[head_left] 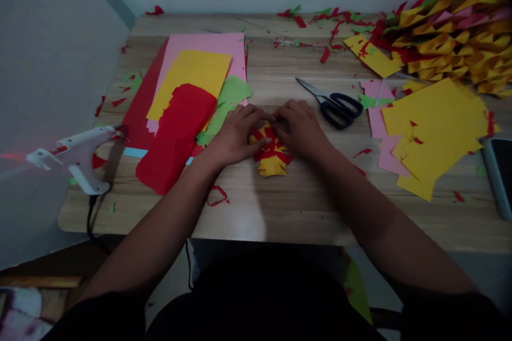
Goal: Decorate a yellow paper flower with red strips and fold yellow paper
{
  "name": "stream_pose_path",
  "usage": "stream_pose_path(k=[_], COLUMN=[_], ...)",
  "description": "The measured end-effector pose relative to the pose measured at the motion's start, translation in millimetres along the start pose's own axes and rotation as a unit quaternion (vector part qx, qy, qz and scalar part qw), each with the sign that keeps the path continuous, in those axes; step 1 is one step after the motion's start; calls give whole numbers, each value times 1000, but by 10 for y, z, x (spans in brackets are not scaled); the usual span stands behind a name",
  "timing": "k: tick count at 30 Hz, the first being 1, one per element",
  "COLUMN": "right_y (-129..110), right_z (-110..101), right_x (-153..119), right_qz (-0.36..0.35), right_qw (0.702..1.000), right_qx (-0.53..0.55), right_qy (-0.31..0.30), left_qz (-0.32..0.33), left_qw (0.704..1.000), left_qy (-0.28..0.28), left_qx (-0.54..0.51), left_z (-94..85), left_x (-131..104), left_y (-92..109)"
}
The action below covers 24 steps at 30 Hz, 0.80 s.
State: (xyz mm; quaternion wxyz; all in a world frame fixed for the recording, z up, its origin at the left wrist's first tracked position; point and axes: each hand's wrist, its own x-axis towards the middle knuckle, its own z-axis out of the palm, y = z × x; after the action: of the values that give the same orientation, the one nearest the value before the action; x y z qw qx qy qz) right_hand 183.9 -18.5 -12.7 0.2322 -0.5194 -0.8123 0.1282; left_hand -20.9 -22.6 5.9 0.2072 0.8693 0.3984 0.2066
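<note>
On the table in front of me lies a small folded yellow paper piece [272,167] with red paper strips across it. My left hand [239,134] is at its left side, with the thumb over the paper and the fingers reaching to its top edge. From the right, my right hand [301,127] closes its fingers on the top edge, where both hands' fingertips meet. What lies right under the fingertips is hidden. Scissors [334,104] with dark blue handles lie just right of my right hand, blades pointing away to the left.
A white glue gun [82,154] stands at the left edge, its cable hanging down. Beside it lie red [176,136], yellow [192,74] and pink paper [208,41]. Yellow sheets [440,128], a folded-paper heap [460,37] and a phone-like device [500,170] are at right. Scraps litter the tabletop.
</note>
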Motion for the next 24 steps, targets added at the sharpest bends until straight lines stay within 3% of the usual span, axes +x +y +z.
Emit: stream_pose_path(k=[7,14,21,24], right_y=[50,178,141,133], right_z=[-61,-269,-171,-183], right_x=[23,14,8,10], right_qz=[4,-82,-32,-36], right_qw=[1000,986,992,992], right_qx=[22,89,40,65], right_qy=[-21,-117,-115,-103], left_qz=[-23,-32,-22,-1], left_qw=[999,999,1000,998], left_qy=[-17,-19,-11,39], left_qx=[37,25,8,-46], left_z=[8,-9,7,-1], left_x=[2,1,9,13], left_y=[25,35,2,-5])
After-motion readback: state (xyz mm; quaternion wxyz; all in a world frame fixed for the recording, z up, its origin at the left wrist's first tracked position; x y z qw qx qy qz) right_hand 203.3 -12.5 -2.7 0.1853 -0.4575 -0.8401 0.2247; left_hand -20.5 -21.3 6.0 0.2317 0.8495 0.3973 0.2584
